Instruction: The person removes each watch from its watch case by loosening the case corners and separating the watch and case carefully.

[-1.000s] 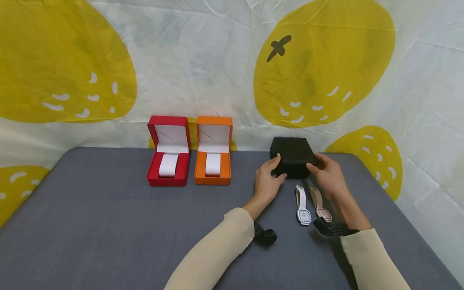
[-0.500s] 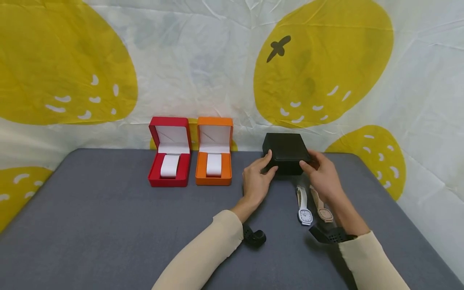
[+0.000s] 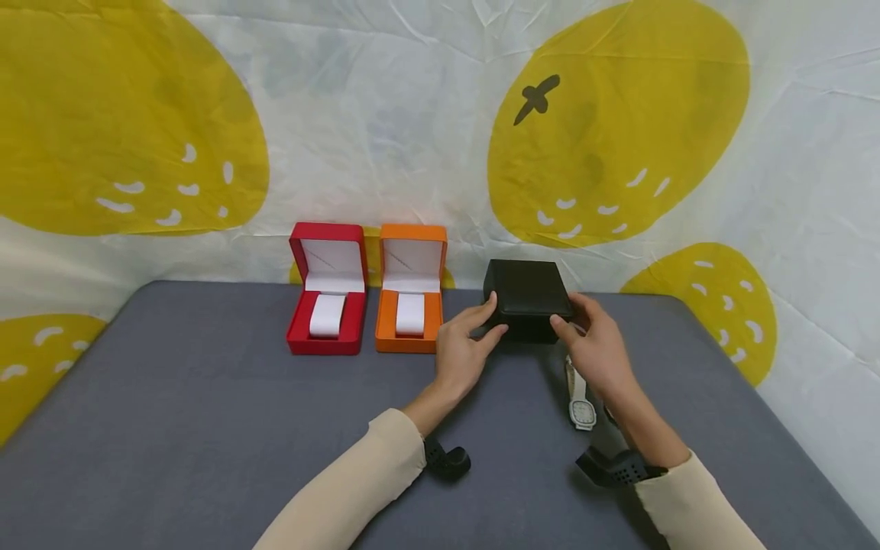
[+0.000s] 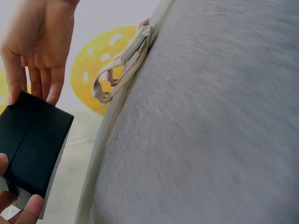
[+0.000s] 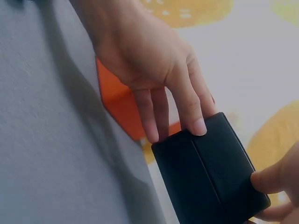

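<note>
A closed black box [image 3: 529,290] is gripped from both sides near the back of the table and appears lifted slightly off the cloth. My left hand [image 3: 462,347] holds its left side, thumb at the front face. On the other side, my right hand [image 3: 596,344] pinches its right side; in the left wrist view this right hand [image 4: 39,51] reaches down to the box. A watch with a white strap [image 3: 582,413] lies under and beside the right hand. The second watch is mostly hidden behind the right wrist. The right wrist view shows the box's lid seam [image 5: 208,172].
Left of the box stand an opened orange watch box [image 3: 410,344] and an opened red watch box [image 3: 325,345], each with a white cushion [image 3: 326,315] inside. The orange one is close to my left hand. A patterned curtain [image 3: 412,114] hangs behind the grey table [image 3: 172,428].
Both hands have carried the black box leftward, toward the orange box. The right forearm now covers most of the second watch, which was in sight earlier.
</note>
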{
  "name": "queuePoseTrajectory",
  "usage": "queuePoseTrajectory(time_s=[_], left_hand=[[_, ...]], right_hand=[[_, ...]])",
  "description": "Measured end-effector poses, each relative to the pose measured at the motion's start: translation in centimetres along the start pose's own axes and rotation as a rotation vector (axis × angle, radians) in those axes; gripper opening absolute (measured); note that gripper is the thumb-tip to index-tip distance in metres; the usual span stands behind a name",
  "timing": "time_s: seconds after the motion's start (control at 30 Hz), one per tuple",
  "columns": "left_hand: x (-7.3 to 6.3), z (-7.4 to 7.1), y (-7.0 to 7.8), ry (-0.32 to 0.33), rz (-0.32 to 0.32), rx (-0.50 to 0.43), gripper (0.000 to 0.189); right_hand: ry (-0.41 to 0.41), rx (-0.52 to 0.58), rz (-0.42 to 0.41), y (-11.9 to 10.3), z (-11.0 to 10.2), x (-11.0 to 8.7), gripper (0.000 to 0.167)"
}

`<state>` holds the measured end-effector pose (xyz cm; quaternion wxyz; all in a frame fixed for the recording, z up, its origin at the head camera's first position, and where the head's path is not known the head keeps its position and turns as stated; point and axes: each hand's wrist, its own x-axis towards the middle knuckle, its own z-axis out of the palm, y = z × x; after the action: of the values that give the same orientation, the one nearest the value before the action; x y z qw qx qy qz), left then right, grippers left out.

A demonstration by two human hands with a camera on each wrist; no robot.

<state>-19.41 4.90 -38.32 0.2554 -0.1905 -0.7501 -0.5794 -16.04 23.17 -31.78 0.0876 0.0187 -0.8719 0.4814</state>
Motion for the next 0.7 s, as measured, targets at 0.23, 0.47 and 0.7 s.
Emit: queuePoseTrajectory(time_s=[0.23,0.47,0.7], left_hand=[[-0.7,-2.2,0.2,0.000,-0.004,-0.062,0.048],[-1.1,-4.2,0.9,0.016,0.018,-0.133,0.048],[-3.2,-7.9,2.5,-0.007,0.042,-0.106,0.048]], right_hand=[[0.004,-0.064,-0.078,-1.1,1.2,-1.0,0.054],[0.032,-0.072,-0.149,-2.3,1.7,-1.9,0.052],[0.006,-0.021,-0.199,-3.6,3.2,-4.8,0.051]])
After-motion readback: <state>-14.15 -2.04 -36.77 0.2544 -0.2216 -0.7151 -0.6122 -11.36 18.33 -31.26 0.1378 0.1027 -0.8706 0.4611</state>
